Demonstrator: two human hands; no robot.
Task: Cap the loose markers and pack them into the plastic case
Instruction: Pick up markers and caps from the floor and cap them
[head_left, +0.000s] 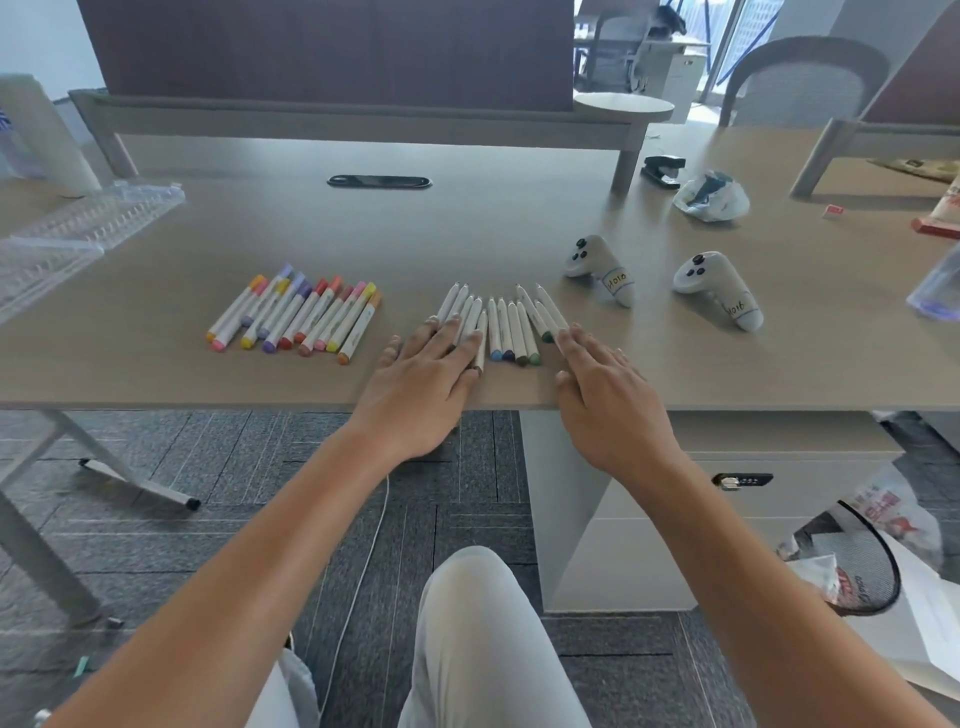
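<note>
Two groups of white markers lie on the wooden desk (467, 228). The left group (296, 314) has coloured caps on both ends. The right group (506, 325) lies in a fan near the desk's front edge, with bare tips pointing away and coloured caps toward me. My left hand (426, 371) rests flat with straight fingers on the left side of that fan. My right hand (597, 374) lies flat at its right side, its fingertips touching the outermost markers. The clear plastic case (78, 228) lies open at the far left of the desk.
Two white game controllers (597, 267) (719, 288) stand to the right of the markers. Behind them are a black stapler (662, 169) and a crumpled bag (711, 197). A raised shelf (363, 117) runs along the back. Drawers and bags sit under the desk on the right.
</note>
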